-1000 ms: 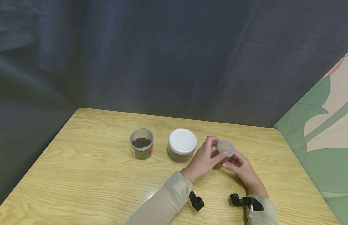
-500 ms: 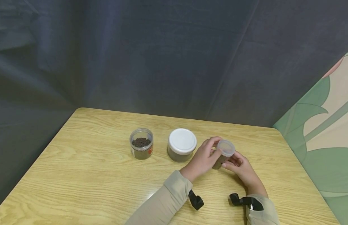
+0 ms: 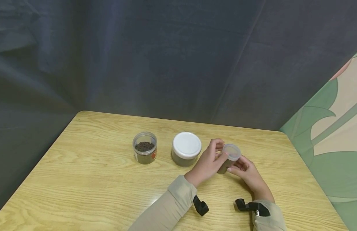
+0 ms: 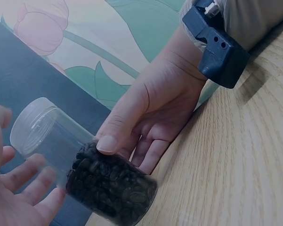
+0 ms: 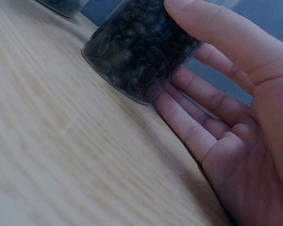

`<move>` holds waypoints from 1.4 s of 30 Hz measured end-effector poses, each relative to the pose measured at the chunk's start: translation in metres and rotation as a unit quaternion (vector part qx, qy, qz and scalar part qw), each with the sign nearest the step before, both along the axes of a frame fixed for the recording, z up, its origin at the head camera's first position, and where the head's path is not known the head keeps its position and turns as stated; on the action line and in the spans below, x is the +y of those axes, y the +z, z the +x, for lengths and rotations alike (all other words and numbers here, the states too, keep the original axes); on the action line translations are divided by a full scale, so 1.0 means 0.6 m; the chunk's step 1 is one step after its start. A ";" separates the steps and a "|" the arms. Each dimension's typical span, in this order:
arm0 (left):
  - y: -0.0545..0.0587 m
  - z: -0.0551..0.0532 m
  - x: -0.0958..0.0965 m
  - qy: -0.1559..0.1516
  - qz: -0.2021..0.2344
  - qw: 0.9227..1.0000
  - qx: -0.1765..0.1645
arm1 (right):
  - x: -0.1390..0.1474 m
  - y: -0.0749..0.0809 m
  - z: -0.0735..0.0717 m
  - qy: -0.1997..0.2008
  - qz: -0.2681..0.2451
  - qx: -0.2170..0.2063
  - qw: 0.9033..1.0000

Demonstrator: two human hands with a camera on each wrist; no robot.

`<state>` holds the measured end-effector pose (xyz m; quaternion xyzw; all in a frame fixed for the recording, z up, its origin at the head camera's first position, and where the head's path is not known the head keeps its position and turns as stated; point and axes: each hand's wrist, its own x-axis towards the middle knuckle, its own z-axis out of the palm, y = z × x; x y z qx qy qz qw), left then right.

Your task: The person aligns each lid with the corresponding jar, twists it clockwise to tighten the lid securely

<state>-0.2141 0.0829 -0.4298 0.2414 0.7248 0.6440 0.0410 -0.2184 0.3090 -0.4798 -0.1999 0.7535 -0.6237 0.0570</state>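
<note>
A slim clear jar of coffee beans (image 4: 113,186) with a translucent lid (image 3: 231,150) stands at the table's right side. My right hand (image 3: 250,178) holds its lower part; in the right wrist view the thumb (image 5: 193,16) presses on the wall and fingers lie behind. Its base is on or just above the wood; I cannot tell which. My left hand (image 3: 205,165) is loosely spread about the lid. The left thumb is near the lid's rim, and the index finger stands off it. In the left wrist view the left fingers (image 4: 30,181) are beside the jar.
A wider jar with a white lid (image 3: 187,143) stands just left of my left hand. Farther left is a lidless clear jar (image 3: 146,158), part full of dark granules. A dark curtain (image 3: 167,64) hangs behind the wooden table (image 3: 94,179); leaf-patterned cloth (image 3: 337,166) is at right.
My left fingers have shifted about the lid: the thumb has drawn back from its top, and the index finger came onto the rim and then lifted off. The right hand has kept its hold.
</note>
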 end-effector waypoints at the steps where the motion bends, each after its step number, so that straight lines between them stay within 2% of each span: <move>1: 0.000 0.001 0.000 -0.001 0.003 1.000 -0.003 | 0.000 0.000 0.000 0.000 0.000 0.000 1.000; 5: 0.003 0.004 -0.001 0.005 -0.006 1.000 -0.004 | 0.000 -0.001 -0.001 -0.002 0.004 -0.001 1.000; 16: 0.001 0.001 -0.004 0.007 -0.047 0.998 0.033 | -0.003 0.003 -0.001 -0.019 0.027 -0.004 0.999; 26: 0.004 0.004 -0.004 0.017 -0.092 0.995 0.034 | -0.003 0.006 0.002 -0.022 0.034 -0.008 0.999; 29: 0.005 0.005 -0.004 0.015 -0.083 0.996 0.029 | -0.004 0.006 0.003 -0.024 0.033 -0.009 0.999; 35: 0.002 0.002 -0.001 0.005 -0.029 0.999 0.025 | -0.004 0.006 0.005 -0.025 0.030 -0.012 0.999; 42: 0.005 0.006 0.001 0.013 -0.022 0.999 0.019 | -0.003 0.006 0.004 -0.030 0.036 -0.016 0.999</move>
